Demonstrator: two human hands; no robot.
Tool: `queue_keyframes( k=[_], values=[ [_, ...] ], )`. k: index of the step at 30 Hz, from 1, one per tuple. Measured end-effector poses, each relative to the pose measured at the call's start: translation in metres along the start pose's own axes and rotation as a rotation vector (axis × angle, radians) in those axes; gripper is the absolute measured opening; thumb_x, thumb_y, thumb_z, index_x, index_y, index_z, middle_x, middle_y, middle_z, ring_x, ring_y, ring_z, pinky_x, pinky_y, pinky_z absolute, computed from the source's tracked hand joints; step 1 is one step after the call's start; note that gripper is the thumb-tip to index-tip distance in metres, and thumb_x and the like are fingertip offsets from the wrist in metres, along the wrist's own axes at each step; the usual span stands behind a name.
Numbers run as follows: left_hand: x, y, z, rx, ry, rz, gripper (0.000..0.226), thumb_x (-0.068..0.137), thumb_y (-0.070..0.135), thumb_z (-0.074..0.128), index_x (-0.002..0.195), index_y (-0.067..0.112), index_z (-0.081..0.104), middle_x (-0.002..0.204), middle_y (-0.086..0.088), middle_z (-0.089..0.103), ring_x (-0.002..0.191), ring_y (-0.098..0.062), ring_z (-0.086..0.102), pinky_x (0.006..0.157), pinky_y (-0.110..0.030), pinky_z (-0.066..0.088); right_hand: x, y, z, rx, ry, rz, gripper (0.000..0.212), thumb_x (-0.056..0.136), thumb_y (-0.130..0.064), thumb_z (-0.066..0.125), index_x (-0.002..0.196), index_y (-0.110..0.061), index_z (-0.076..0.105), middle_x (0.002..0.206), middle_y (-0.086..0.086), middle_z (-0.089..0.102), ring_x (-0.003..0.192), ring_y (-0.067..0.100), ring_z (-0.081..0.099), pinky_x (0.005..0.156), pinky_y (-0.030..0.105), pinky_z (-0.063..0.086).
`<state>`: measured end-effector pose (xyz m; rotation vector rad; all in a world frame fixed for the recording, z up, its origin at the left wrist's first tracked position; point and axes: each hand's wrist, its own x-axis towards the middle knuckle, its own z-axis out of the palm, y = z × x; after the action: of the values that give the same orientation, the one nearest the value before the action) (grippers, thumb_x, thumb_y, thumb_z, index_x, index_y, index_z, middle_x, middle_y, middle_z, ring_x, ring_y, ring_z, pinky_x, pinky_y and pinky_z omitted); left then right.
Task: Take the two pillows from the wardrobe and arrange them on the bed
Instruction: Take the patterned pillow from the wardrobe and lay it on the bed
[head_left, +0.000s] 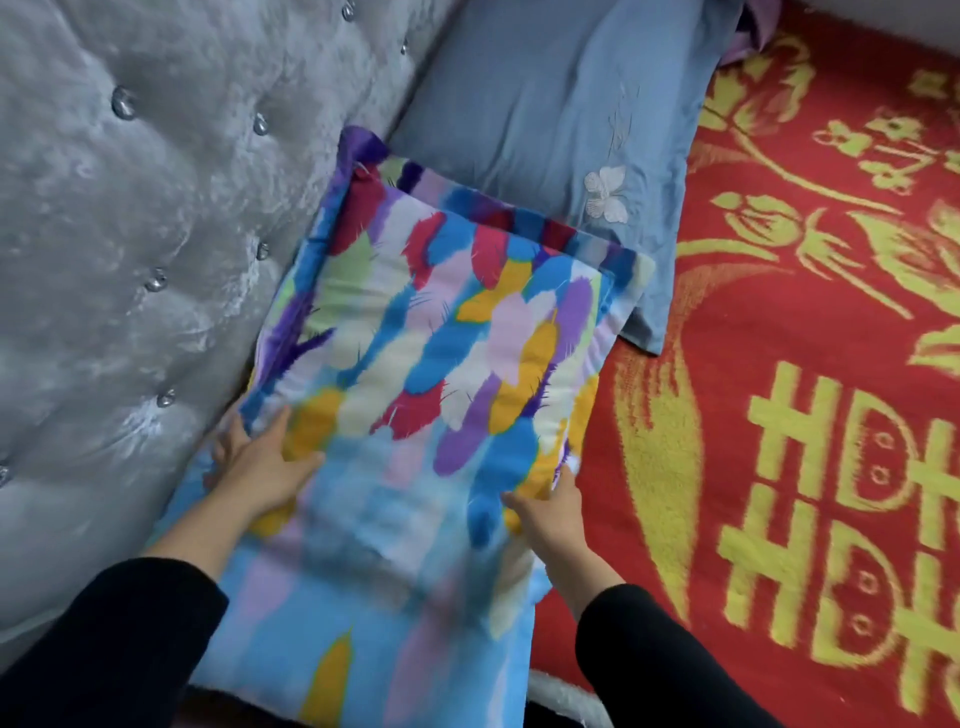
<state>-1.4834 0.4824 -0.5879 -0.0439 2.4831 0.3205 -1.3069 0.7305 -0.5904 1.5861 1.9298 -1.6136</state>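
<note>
A pillow with a bright feather print (441, 332) lies on the bed against the headboard. It rests on top of a second pillow of the same print (363, 623), whose near end is blurred. My left hand (260, 462) grips the upper pillow's left near corner. My right hand (548, 512) holds its right near corner. A plain blue pillow with a white embroidered butterfly (561, 119) lies beyond, its near edge under the feather pillow.
A grey tufted headboard with crystal buttons (130, 234) runs along the left. A red blanket with yellow flowers and characters (805, 364) covers the bed to the right. A bit of purple cloth (758, 31) shows at the top.
</note>
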Motion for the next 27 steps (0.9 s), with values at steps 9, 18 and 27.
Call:
queue_keyframes(
  k=[9, 18, 27],
  values=[
    [-0.040, 0.006, 0.053, 0.013, -0.041, 0.062, 0.077, 0.084, 0.048, 0.055, 0.146, 0.032, 0.012, 0.157, -0.018, -0.010, 0.144, -0.036, -0.013, 0.119, -0.044, 0.004, -0.010, 0.023, -0.001, -0.465, -0.242, -0.172, 0.086, 0.079, -0.026, 0.068, 0.148, -0.021, 0.017, 0.156, 0.007, 0.015, 0.140, 0.022, 0.025, 0.108, 0.029, 0.030],
    [-0.130, 0.050, 0.089, -0.210, 0.121, 0.160, 0.056, 0.089, 0.030, 0.053, 0.141, 0.019, 0.034, 0.155, -0.017, 0.018, 0.142, -0.032, 0.019, 0.117, -0.039, 0.018, -0.050, 0.024, -0.020, -0.736, -0.241, -0.513, 0.071, 0.086, -0.036, 0.061, 0.145, -0.019, 0.025, 0.156, 0.006, 0.020, 0.140, 0.025, 0.028, 0.106, 0.045, 0.038],
    [-0.283, 0.036, 0.142, -0.210, 0.375, 0.081, 0.044, 0.090, 0.029, 0.049, 0.132, 0.014, 0.046, 0.140, -0.012, 0.045, 0.130, -0.029, 0.035, 0.109, -0.037, 0.028, -0.133, 0.078, -0.089, -1.015, -0.231, -0.944, 0.064, 0.089, -0.040, 0.054, 0.142, -0.018, 0.026, 0.150, 0.006, 0.031, 0.133, 0.028, 0.033, 0.098, 0.046, 0.038]
  ],
)
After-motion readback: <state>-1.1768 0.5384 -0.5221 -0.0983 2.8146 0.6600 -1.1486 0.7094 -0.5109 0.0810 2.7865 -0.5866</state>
